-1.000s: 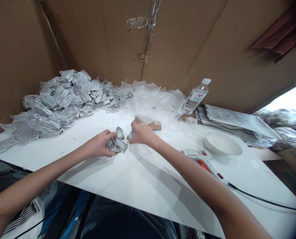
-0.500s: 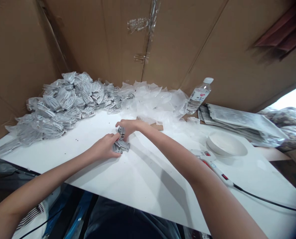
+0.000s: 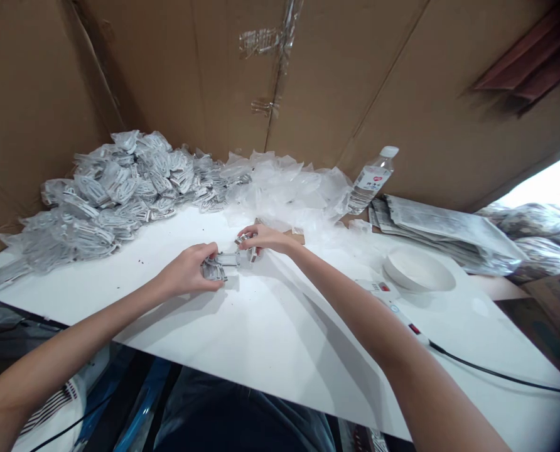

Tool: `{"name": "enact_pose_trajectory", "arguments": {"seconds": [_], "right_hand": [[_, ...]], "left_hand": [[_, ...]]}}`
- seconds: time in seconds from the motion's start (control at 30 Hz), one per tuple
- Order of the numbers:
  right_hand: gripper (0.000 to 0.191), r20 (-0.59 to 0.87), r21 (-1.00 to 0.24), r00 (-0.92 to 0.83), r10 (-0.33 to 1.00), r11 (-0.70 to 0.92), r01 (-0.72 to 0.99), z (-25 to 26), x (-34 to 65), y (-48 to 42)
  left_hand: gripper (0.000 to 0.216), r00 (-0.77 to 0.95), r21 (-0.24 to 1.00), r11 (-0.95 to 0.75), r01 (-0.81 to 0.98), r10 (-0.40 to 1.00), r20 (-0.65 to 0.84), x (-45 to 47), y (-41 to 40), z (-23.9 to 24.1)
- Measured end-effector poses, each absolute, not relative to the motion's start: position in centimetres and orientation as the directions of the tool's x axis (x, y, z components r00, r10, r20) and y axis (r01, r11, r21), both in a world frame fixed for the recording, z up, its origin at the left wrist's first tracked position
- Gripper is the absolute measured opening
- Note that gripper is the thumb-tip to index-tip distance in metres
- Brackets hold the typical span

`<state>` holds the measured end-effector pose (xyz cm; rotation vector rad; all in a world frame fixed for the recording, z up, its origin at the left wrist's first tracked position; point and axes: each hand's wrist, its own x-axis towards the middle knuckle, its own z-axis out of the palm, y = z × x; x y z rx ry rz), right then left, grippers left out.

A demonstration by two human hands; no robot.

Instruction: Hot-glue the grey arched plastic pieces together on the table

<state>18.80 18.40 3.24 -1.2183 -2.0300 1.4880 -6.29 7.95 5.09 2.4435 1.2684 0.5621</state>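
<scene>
Although forearms and fingers hide part of the scene, the largest thing in view is a white tabletop [image 3: 280, 326], walled along its far side by brown cardboard [image 3: 176, 69] patched with clear tape [image 3: 261, 43]. Along the far left edge lies a heap of small metal parts in clear plastic bags [image 3: 120, 188], running into a mound of loose clear plastic [image 3: 289, 188] at the middle of the far edge. Further right stand a plastic water bottle [image 3: 371, 180] and a stack of flat bagged goods [image 3: 440, 229]. Nearer the right edge sit a white bowl [image 3: 419, 271] and a white corded tool [image 3: 383, 290], its body partly covered by the right forearm, so its exact kind is hard to make out.

Near the middle of the tabletop, the left hand [image 3: 186, 270] is closed, its fingers [image 3: 204, 251] curled over a clump of silvery metal pieces [image 3: 213, 271] at one end of a slim metal fitting [image 3: 228, 259]. How many pieces lie under those fingers cannot be seen. The right hand [image 3: 263, 238] is half open, its fingertips [image 3: 240, 231] pinching the fitting's other end. The fitting's long axis runs nearly level across the view, rising slightly toward the right hand.
</scene>
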Motion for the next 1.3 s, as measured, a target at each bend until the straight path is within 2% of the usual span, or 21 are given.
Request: {"name": "enact_pose_trajectory", "arguments": {"seconds": [0.1, 0.17, 0.3, 0.47, 0.57, 0.63, 0.83, 1.0, 1.2, 1.3], "right_hand": [[0.034, -0.172, -0.977, -0.560, 0.811, -0.066, 0.204, 2.8, 19.0, 17.1], [0.031, -0.155, -0.986, -0.563, 0.812, -0.164, 0.035, 2.5, 18.5, 15.6], [0.047, -0.161, -0.914, -0.602, 0.783, -0.347, -0.208, 2.1, 17.4, 10.8], [0.076, -0.168, -0.801, -0.580, 0.797, -0.454, -0.391, 1.9, 17.2, 5.0], [0.090, -0.162, -0.757, -0.555, 0.816, -0.464, -0.460, 2.3, 17.8, 3.1], [0.089, -0.145, -0.724, -0.546, 0.825, -0.465, -0.510, 2.6, 18.4, 2.2], [0.087, -0.110, -0.660, -0.459, 0.882, -0.410, -0.629, 3.1, 19.4, -0.2], [0.088, -0.103, -0.573, -0.332, 0.938, -0.328, -0.751, 3.2, 20.1, -2.1], [0.049, -0.122, -0.516, -0.240, 0.963, -0.268, -0.813, 3.2, 22.3, -4.7], [0.042, -0.123, -0.516, -0.189, 0.974, -0.226, -0.827, 3.6, 23.4, -5.8]], "left_hand": [[0.037, 0.517, 0.462, -0.566, 0.683, 0.821, 0.243, -6.6, 7.8, 6.2], [0.038, 0.520, 0.463, -0.586, 0.665, 0.808, 0.278, -6.6, 7.6, 7.2], [0.041, 0.600, 0.467, -0.698, 0.543, 0.711, 0.367, -5.6, 7.2, 9.1], [0.044, 0.769, 0.410, -0.866, 0.285, 0.462, 0.442, -3.1, 7.4, 9.8], [0.043, 0.840, 0.411, -0.895, 0.171, 0.351, 0.415, -1.6, 7.6, 9.8], [0.043, 0.866, 0.426, -0.893, 0.144, 0.322, 0.382, -0.6, 7.5, 10.1], [0.047, 0.914, 0.529, -0.833, 0.160, 0.328, 0.239, 2.0, 7.1, 12.0], [0.056, 0.923, 0.620, -0.777, 0.111, 0.312, 0.226, 4.7, 7.0, 12.7], [0.059, 0.978, 0.576, -0.815, 0.058, 0.163, 0.132, 8.1, 6.5, 13.0], [0.067, 0.983, 0.587, -0.809, 0.021, 0.122, 0.134, 9.8, 5.8, 12.9]]}}
